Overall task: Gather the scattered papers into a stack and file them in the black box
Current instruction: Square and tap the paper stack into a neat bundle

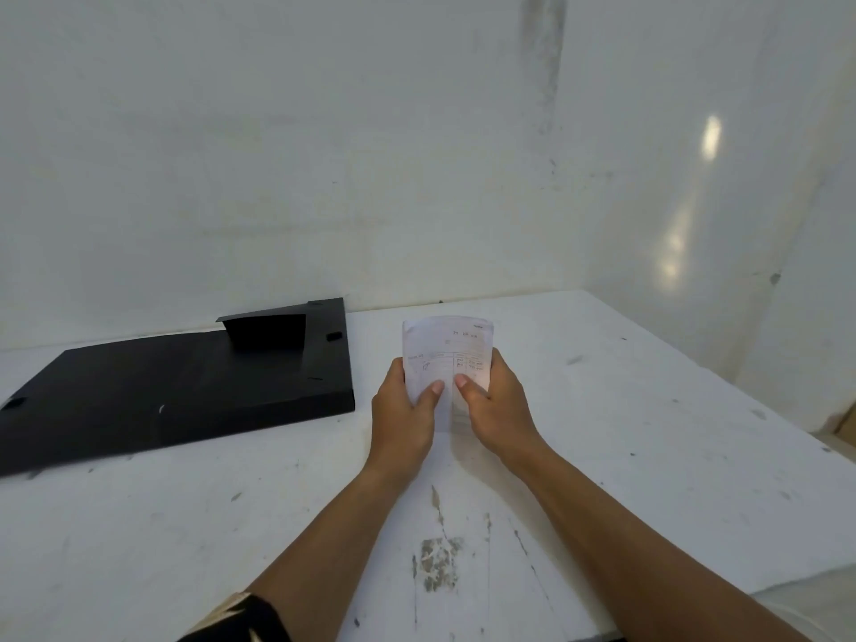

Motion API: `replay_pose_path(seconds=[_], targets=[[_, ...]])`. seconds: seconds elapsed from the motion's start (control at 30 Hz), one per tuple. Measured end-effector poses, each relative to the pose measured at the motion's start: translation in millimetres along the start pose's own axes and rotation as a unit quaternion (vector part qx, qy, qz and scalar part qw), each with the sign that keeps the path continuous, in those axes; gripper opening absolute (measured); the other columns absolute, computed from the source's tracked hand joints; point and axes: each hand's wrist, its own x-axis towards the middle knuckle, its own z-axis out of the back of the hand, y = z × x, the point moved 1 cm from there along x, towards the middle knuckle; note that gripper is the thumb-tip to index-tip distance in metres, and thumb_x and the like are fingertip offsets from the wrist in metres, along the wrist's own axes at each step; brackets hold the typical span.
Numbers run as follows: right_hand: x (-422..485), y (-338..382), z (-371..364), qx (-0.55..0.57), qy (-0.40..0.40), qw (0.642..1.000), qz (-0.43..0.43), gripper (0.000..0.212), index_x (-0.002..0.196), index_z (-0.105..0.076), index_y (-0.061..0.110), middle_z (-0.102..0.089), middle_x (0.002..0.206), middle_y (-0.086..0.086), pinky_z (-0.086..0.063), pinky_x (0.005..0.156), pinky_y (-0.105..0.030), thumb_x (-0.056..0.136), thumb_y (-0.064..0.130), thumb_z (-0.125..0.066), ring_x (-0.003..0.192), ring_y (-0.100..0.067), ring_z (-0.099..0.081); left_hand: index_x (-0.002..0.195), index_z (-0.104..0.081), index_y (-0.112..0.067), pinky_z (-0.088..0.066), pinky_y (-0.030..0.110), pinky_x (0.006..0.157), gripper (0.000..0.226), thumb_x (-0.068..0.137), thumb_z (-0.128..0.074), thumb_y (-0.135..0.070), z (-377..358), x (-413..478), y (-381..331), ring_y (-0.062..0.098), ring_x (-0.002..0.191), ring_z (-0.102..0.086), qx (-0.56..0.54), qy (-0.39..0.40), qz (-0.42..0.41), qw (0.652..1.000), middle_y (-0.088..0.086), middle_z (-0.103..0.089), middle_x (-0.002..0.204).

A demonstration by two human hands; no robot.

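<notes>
Gathering looks done: stack of papers (447, 359) upright at frame centre, pinched between left hand (407, 412) and right hand (493, 405), thumbs on the front sheet, lower edge near the white tabletop (648, 433). Squaring-up step, probably. Black box (185, 386) flat at left, flap (266, 331) raised. Next: carry left, slide under flap.

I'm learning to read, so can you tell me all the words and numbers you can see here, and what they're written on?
Papers, held upright in both hands: there is handwriting and a printed table with lines, but it is too small and blurred to read.
Black box on the table: no words or labels visible.
Table and wall: only scuffs and marks, no writing.
So nothing here can be read clearly.
</notes>
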Motion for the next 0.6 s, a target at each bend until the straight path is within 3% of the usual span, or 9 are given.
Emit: replay_pose_path(seconds=[0.17,0.27,0.43,0.6], targets=[[-1.1,-1.7,-0.7,-0.066,-0.004,0.998,0.017,0.030,0.126,-0.050,0.016,-0.063,0.115,-0.002,-0.053,0.072,-0.020,0.096,0.017,-0.055,0.102,-0.021,-0.062,0.123,-0.064,-0.017,-0.060,0.024,0.081,0.028,0.095,-0.065,-0.021,-2.9,-3.0,-4.1,0.013,0.101,-0.064,0.050,-0.052,0.002,0.997,-0.004,-0.066,0.114],[1.1,2.5,4.3,-0.045,-0.020,0.999,0.010,0.033,0.128,-0.053,0.018,-0.064,0.114,0.000,-0.050,0.069,-0.015,0.095,0.015,-0.058,0.102,-0.020,-0.062,0.122,-0.066,-0.017,-0.061,0.025,0.079,0.028,0.093,-0.067,-0.020,0.9,3.0,-5.8,0.013,0.100,-0.068,0.036,-0.024,-0.013,0.999,-0.004,-0.070,0.111],[6.3,10.1,13.9,0.014,0.003,1.000,0.010,0.033,0.126,-0.055,0.023,-0.066,0.114,0.004,-0.051,0.072,-0.016,0.095,0.013,-0.058,0.103,-0.014,-0.063,0.117,-0.064,-0.022,-0.062,0.040,0.082,0.021,0.096,-0.063,-0.018,9.9,16.5,-11.4,0.019,0.102,-0.071,-0.019,0.025,-0.006,0.999,-0.001,-0.072,0.112],[9.7,9.5,17.5,0.012,0.001,1.000,0.017,0.022,0.114,-0.059,0.021,-0.068,0.107,0.005,-0.059,0.078,-0.029,0.093,0.012,-0.060,0.098,-0.012,-0.065,0.116,-0.067,-0.019,-0.062,0.040,0.081,0.020,0.098,-0.060,-0.017,15.3,18.2,-13.5,0.020,0.103,-0.072,-0.049,0.041,-0.010,0.998,0.001,-0.073,0.111]])
